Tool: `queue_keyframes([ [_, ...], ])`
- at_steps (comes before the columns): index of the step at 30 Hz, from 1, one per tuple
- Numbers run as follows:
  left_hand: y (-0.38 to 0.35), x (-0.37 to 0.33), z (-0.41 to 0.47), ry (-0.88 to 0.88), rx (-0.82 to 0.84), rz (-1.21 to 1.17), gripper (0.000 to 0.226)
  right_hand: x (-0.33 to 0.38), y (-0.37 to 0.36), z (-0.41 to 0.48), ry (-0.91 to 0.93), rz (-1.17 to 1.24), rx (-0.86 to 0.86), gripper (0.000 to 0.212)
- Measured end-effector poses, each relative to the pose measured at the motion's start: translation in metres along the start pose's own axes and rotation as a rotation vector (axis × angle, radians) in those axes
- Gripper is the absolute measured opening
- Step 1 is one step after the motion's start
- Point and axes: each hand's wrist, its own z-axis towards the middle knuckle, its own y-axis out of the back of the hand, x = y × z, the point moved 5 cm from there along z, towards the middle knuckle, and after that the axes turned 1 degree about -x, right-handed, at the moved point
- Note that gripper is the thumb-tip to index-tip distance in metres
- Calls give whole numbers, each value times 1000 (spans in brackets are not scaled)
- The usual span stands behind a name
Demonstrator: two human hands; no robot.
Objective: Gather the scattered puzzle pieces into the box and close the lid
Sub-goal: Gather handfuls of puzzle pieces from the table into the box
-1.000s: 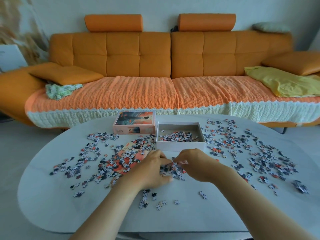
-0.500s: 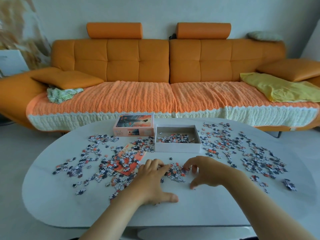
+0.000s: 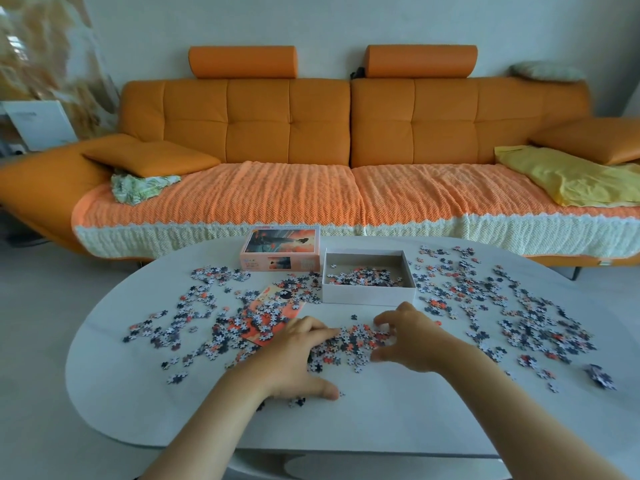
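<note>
The left hand lies flat on the table, fingers straight against a heap of puzzle pieces. The right hand cups the heap's other side, fingers loosely bent, gripping nothing. The open box, partly filled, sits just beyond the right hand. The lid lies beyond the left.

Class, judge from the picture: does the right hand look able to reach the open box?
Probably yes. The right hand is just in front of the box; only bare table and a few loose pieces lie between, and the lid stands aside.
</note>
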Motion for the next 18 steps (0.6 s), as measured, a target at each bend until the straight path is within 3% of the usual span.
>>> queue_keyframes([
  [3, 2, 1, 5, -3, -130, -76, 75, 15, -7, 6, 52, 39, 6, 62],
  [5, 4, -2, 9, 2, -184, -79, 69, 24, -10, 8, 68, 51, 9, 60],
  [8, 7, -3, 10, 24, -143, -103, 77, 22, -4, 10, 32, 61, 19, 63],
  [11, 8, 5, 7, 60, -50, 6, 98, 16, -2, 8, 17, 11, 107, 93],
  [14, 7, 13, 7, 93, -37, 35, 97, 21, -7, 8, 58, -51, 148, 119],
  [18, 6, 9, 15, 56, -77, 12, 89, 36, -12, 19, 112, -122, 108, 112],
])
